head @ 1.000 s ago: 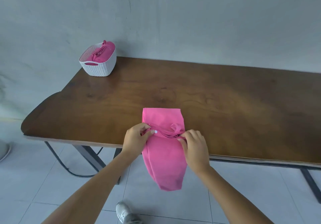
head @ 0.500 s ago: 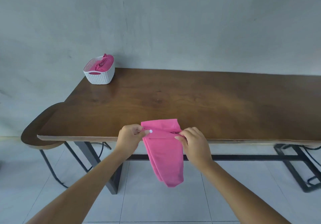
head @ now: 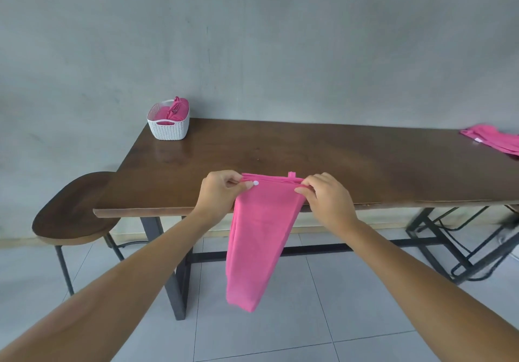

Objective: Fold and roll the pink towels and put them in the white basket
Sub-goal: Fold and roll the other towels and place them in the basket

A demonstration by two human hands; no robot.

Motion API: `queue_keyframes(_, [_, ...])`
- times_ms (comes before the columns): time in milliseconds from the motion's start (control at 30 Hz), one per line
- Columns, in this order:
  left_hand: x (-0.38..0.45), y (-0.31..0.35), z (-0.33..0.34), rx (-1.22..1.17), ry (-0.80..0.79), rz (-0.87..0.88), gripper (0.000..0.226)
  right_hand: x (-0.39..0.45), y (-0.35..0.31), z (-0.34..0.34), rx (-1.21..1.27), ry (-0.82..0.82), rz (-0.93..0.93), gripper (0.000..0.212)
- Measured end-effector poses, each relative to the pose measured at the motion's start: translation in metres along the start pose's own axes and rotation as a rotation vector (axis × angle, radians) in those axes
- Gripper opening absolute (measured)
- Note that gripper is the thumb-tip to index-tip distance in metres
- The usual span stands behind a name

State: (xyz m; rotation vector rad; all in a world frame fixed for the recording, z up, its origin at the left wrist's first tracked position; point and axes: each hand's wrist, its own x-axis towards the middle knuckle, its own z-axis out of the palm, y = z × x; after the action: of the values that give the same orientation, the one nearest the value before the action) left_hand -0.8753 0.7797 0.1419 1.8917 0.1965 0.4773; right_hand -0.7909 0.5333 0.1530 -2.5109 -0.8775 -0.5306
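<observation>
A folded pink towel (head: 259,238) hangs in the air in front of the table's near edge. My left hand (head: 220,193) pinches its top left corner, beside a small white button. My right hand (head: 327,200) pinches the top right corner. The towel's upper edge is stretched level between both hands, with a small loop sticking up from it. The white basket (head: 168,130) stands at the far left corner of the table, holding rolled pink towels (head: 175,108). More pink towels (head: 495,138) lie flat at the table's far right.
The dark wooden table (head: 309,159) stands against a grey wall. A lower rounded wooden stool (head: 73,210) sits at its left end. Black metal legs and a tiled floor show below.
The towel has been lifted off the tabletop and now hangs free from both hands. The view has pulled back and up, bringing the stool and the towels on the right into sight.
</observation>
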Motion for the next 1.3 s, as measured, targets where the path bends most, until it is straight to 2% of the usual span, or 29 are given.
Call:
queue_keyframes(133, [-0.018,0.007,-0.02,-0.042,-0.036,-0.008,0.019,-0.016,-0.021,-0.01,-0.005,-0.029,0.022,0.027])
queue_keyframes(267, [-0.032,0.01,-0.037,0.01,-0.034,0.067,0.022,-0.026,-0.04,-0.015,-0.021,-0.035,0.014,0.027])
queue_keyframes(500, [-0.047,0.007,-0.052,0.045,-0.035,0.091,0.022,-0.034,-0.057,-0.022,-0.021,-0.045,-0.024,0.024])
queue_keyframes(667, [-0.046,-0.003,-0.058,0.05,-0.017,0.056,0.022,-0.037,-0.069,-0.024,-0.014,-0.069,-0.071,0.025])
queue_keyframes(833, [-0.048,-0.009,-0.062,0.001,0.019,0.028,0.021,-0.037,-0.08,-0.026,-0.004,-0.168,-0.146,0.026])
queue_keyframes(1000, [-0.046,-0.008,-0.044,0.073,-0.191,0.081,0.033,-0.026,-0.059,-0.033,-0.104,-0.14,0.057,0.029])
queue_keyframes(1167, [-0.026,-0.016,-0.057,0.028,-0.038,0.035,0.024,-0.027,-0.084,-0.032,-0.075,-0.197,-0.051,0.025])
queue_keyframes(1300, [-0.015,-0.018,-0.056,0.077,-0.041,0.074,0.022,-0.02,-0.087,-0.034,-0.115,-0.103,-0.027,0.027])
